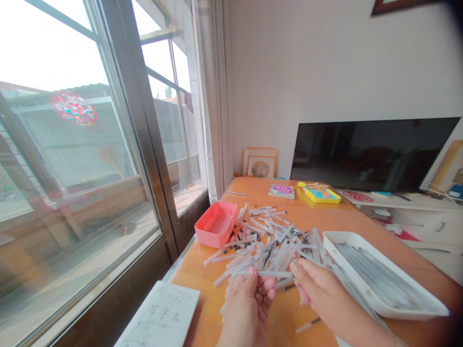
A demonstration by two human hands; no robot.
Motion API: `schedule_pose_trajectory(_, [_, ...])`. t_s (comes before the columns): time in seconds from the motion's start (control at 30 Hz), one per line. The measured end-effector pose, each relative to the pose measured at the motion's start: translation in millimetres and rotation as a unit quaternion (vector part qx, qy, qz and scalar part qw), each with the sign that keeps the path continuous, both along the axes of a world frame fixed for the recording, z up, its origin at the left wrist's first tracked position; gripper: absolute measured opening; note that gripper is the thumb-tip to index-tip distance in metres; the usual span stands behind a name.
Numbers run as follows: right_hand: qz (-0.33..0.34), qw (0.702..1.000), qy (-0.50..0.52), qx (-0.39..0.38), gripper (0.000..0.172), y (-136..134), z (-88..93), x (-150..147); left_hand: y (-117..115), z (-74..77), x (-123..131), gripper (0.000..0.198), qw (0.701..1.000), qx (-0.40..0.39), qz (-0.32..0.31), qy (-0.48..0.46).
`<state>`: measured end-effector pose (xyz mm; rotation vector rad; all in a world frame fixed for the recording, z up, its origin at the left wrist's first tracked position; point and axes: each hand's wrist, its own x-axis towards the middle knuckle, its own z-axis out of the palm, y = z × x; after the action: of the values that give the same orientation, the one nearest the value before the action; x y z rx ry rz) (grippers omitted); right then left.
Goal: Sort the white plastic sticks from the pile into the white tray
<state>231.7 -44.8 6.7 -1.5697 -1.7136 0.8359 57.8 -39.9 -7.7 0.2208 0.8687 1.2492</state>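
Observation:
A translucent pen (pixel 273 273) lies level between my two hands, above the near side of a loose pile. My left hand (pixel 249 301) pinches its left part between thumb and fingers. At the right end, the fingertips of my right hand (pixel 313 282) close on the pen and hide its tip. Clear pen barrels (pixel 249 262), small black pieces and dark thin refills are heaped just beyond my hands. To the right, a white tray (pixel 408 313) holds many pens laid side by side.
A pink plastic basket (pixel 213 236) stands left of the pile. A notebook (pixel 170 303) lies at the near left edge, beside the window. Farther back are a purple booklet (pixel 281 191) and a yellow box (pixel 321 195). A television (pixel 372 154) stands beyond the table (pixel 314 217).

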Motion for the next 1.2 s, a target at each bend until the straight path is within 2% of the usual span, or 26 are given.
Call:
schedule_pose_trajectory(0.1, [-0.002,1.000,0.005,-0.002,0.053,0,4.8,1,0,1.2,-1,0.013,1.000,0.008,0.005,-0.003])
schedule_pose_trajectory(0.27, [0.026,0.999,-0.021,0.040,0.040,2,3.0,7,-1,2.0,-3,0.013,1.000,0.009,0.011,-0.007])
schedule_pose_trajectory(0.47, [0.014,0.999,0.016,-0.028,0.052,1,-2.8,6,1,-2.7,0,0.008,1.000,0.003,0.007,-0.001])
schedule_pose_trajectory(0.57, [0.018,1.000,0.016,-0.010,0.051,1,1.4,7,2,-3.2,-1,0.009,1.000,0.001,0.017,0.001])
schedule_pose_trajectory(0.7, [0.037,0.999,-0.010,0.030,0.041,2,3.0,9,1,-2.7,-1,0.009,1.000,0.003,0.017,0.003])
schedule_pose_trajectory(0.9, [0.024,0.998,0.037,-0.043,0.051,1,0.6,6,1,-6.2,0,0.010,1.000,0.002,0.011,-0.002])
schedule_pose_trajectory(1.07, [0.041,0.999,0.009,0.014,0.043,1,-0.5,9,2,-7.7,-1,0.013,1.000,0.010,0.015,-0.003])
schedule_pose_trajectory(1.2, [0.044,0.999,0.021,-0.018,0.047,2,-4.3,8,1,-8.2,-2,0.013,1.000,0.009,0.000,-0.009])
